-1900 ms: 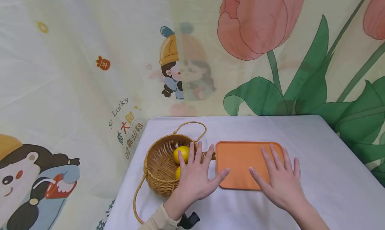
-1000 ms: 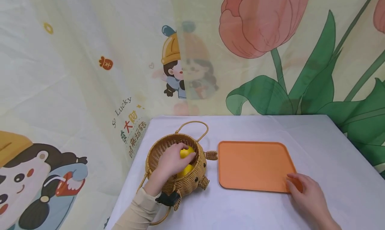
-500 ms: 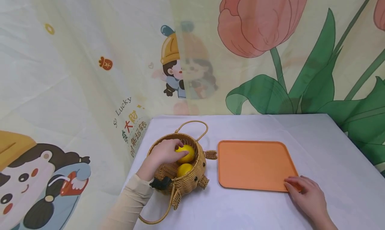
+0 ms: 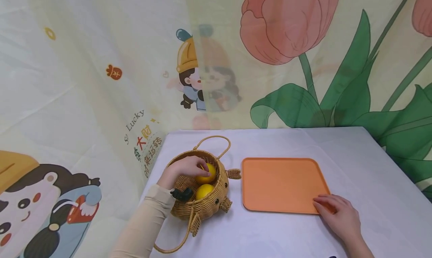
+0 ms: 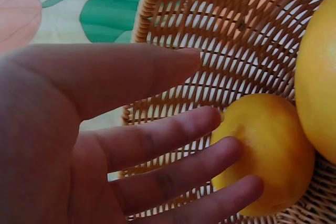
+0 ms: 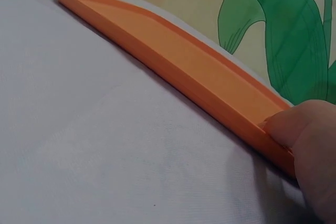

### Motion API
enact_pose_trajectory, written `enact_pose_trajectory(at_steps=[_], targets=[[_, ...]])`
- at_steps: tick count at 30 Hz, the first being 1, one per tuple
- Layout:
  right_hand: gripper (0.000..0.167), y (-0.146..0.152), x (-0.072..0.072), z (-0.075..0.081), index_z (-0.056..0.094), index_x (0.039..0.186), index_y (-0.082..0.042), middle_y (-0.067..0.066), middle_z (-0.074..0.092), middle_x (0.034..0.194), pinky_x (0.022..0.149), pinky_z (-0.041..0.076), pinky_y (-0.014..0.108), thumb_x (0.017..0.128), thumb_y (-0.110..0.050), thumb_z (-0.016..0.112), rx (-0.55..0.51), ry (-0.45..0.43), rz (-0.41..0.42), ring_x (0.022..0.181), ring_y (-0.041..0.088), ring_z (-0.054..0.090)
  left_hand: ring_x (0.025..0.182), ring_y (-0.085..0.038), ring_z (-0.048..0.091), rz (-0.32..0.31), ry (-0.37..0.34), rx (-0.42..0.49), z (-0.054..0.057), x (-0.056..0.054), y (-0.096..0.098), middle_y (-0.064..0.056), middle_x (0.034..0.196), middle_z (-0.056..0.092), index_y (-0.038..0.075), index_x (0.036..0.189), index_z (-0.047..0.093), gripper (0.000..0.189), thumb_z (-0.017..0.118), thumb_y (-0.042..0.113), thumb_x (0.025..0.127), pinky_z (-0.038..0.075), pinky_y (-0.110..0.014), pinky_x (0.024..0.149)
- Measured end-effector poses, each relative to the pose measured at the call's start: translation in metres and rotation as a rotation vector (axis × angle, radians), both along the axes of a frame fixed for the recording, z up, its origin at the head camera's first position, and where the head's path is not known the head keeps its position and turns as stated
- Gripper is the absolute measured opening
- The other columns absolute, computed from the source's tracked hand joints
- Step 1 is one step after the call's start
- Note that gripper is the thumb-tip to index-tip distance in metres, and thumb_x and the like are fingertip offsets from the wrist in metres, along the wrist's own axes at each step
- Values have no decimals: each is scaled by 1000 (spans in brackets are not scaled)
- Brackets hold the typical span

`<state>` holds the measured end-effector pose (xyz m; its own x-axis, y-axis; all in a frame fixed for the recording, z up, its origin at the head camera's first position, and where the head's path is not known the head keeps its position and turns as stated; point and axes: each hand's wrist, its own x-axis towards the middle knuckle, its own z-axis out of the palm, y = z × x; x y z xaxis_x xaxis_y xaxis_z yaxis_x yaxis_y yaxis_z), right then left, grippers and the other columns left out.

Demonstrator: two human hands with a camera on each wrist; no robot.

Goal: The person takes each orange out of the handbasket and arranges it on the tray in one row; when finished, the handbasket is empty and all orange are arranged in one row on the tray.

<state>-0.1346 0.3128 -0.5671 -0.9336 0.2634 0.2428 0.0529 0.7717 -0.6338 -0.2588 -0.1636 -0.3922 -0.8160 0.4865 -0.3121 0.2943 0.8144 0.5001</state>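
Observation:
My left hand is inside the round wicker basket, over the upper of two yellow lemon-like fruits. In the left wrist view its fingers are extended, with the fingertips at a yellow fruit; the thumb stands apart from it. Whether the fingertips touch the fruit is hard to tell. The other yellow fruit lies nearer the basket's front. My right hand pinches the near right corner of the orange tray, its thumb over the rim.
Two looped handles stick out of the basket, one at the back and one at the front. Wicker fins and a snout jut from its side towards the tray. A white cloth covers the table; printed curtains hang behind.
Both hands were spread above the basket and tray at first. The left went into the basket to the fruits; the right came down to the tray's corner. The tray and fruits look nearly unmoved.

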Motion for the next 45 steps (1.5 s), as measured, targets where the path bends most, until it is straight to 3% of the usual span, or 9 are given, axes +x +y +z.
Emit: enact_pose_trajectory(at_steps=[7,11,17,24,38,42,45], targets=[[26,1,0,0,78,106,-3,24,67,121,101,24,72,92,-25,78,-2,-3,4,125,46,42,71,-17,59,59,-211,-29,-10,5,7,1,88,65,18,96,75,22,79,38,88,56,-37,64],[26,1,1,1,78,106,-4,24,67,121,102,23,72,91,-26,79,-18,-15,4,126,46,42,73,-20,60,92,-300,-74,-15,8,10,-3,93,62,20,102,74,25,83,37,86,57,-39,64],[40,2,2,5,78,110,-6,23,66,125,106,16,75,91,-42,78,-67,-77,36,130,48,37,86,-27,64,93,-384,-133,-20,6,12,-4,107,62,25,121,73,39,83,33,84,58,-44,72],[62,7,3,8,75,119,-4,26,60,134,108,11,77,86,-56,78,-71,-143,88,135,52,29,96,-26,61,56,-415,-141,-24,3,11,-3,116,58,30,127,70,47,82,32,82,57,-46,79],[58,5,2,6,74,119,-3,28,59,134,110,7,76,85,-50,81,-74,-140,83,135,52,28,108,-23,54,-21,-416,-153,-31,1,11,-2,123,57,29,131,66,47,78,34,86,54,-47,86],[58,5,2,7,75,119,-3,28,59,133,109,7,76,85,-50,82,-66,-138,86,135,52,28,106,-23,55,-11,-427,-123,-32,2,11,-1,124,56,28,124,67,42,80,29,84,55,-47,82],[58,5,2,7,75,118,-4,28,60,133,109,8,76,85,-50,82,-61,-138,86,135,52,29,102,-24,55,-10,-413,-90,-31,2,12,-2,120,57,22,121,65,45,83,20,80,54,-43,78]])
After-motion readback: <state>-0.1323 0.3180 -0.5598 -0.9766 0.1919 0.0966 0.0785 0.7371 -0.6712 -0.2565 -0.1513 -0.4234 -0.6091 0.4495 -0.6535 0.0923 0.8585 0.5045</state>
